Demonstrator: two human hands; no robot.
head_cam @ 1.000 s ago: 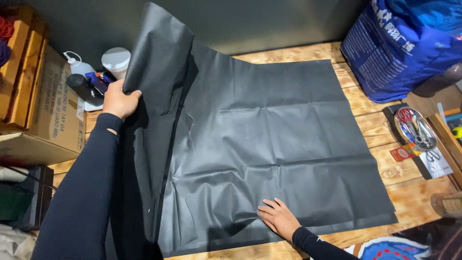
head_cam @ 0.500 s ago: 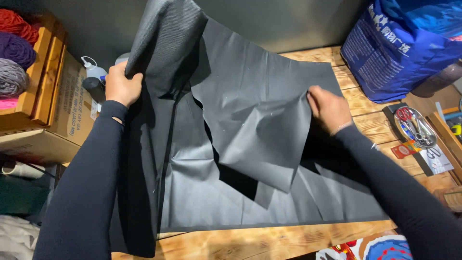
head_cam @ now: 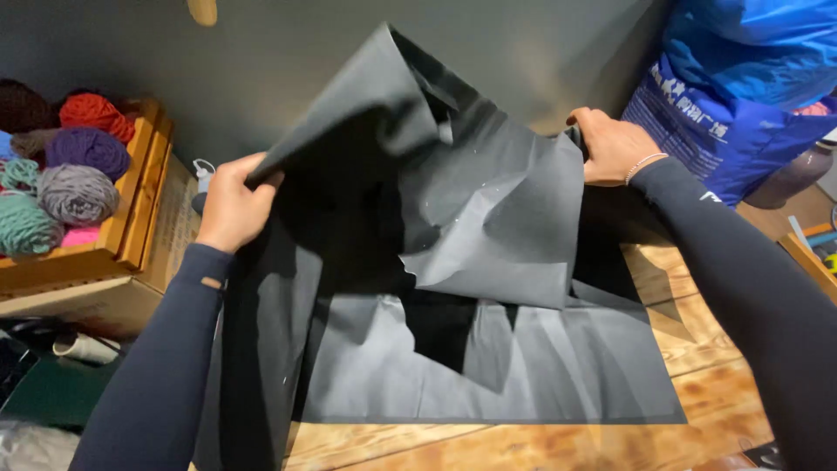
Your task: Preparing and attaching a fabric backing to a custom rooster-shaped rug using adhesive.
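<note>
A large dark grey sheet of fabric (head_cam: 488, 366) lies partly on a wooden table (head_cam: 697, 331), its upper part lifted and crumpled in the air. My left hand (head_cam: 231, 205) grips the sheet's left edge, raised above the table. My right hand (head_cam: 610, 146) clutches the sheet's right edge near the back, at about the same height. The lifted part folds over toward me and casts a shadow on the flat lower part. The sheet's left side hangs off the table edge by my left arm.
A wooden crate (head_cam: 131, 227) with several yarn balls (head_cam: 77, 192) stands on a cardboard box at the left. A big blue bag (head_cam: 741, 96) sits at the back right. A dark wall runs behind. Small tools lie at the far right edge.
The right hand went from the sheet's near corner up to the far right, pulling that side up and over. Both hands have raised the sheet higher, and the view moved closer.
</note>
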